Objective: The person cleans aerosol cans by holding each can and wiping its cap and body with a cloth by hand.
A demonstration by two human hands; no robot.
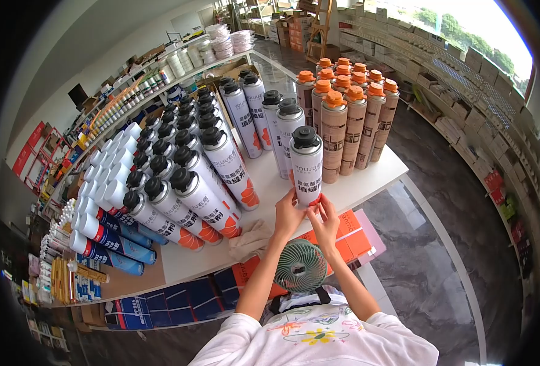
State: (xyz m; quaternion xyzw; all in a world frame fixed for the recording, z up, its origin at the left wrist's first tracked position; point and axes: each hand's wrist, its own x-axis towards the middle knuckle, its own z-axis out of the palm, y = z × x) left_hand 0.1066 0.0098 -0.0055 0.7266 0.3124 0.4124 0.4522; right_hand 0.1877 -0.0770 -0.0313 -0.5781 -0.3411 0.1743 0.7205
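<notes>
We list: one black-capped white can [307,168], upright near the white table's [264,183] edge; left hand [289,213] and right hand [323,221] grasping its base, seemingly by fingertips; beyond the hands, orange-capped cans [347,122].

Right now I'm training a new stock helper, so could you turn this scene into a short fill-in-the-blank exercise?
1. The left hand and right hand hold a can whose cap is ____.
2. The tops of the brown cans are ____.
3. A crumpled cloth lies on the ____.
4. The lids on the blue cans are ____.

Missing words: black; orange; table; white.
</notes>
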